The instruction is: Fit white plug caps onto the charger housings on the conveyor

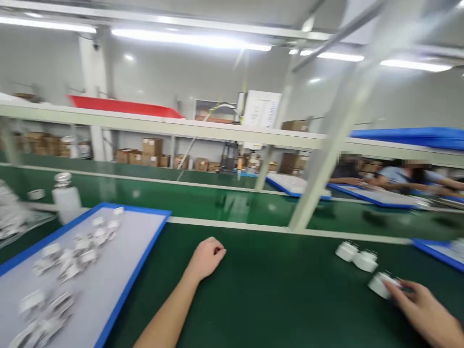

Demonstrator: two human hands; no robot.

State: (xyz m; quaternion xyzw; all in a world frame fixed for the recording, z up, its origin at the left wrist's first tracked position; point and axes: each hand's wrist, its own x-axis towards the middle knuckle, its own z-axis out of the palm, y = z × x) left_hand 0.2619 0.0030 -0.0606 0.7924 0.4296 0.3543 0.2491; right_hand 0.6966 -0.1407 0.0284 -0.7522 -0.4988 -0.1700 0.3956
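Note:
At the right, my right hand has its thumb and fingers closed on a white plug adapter with metal prongs, at the green work surface. Just beyond it stand two more white plug adapters, one nearer and one farther left, prongs up. My left hand rests on the green surface near the middle, fingers curled in, with nothing visible in them. Left of that hand lies a blue-edged tray bearing several loose white plastic parts, blurred by motion.
A white bottle and clear bags of white parts stand at the far left. A slanted post rises beyond the surface. Another blue-edged tray sits at the right edge. Co-workers work at trays across the line.

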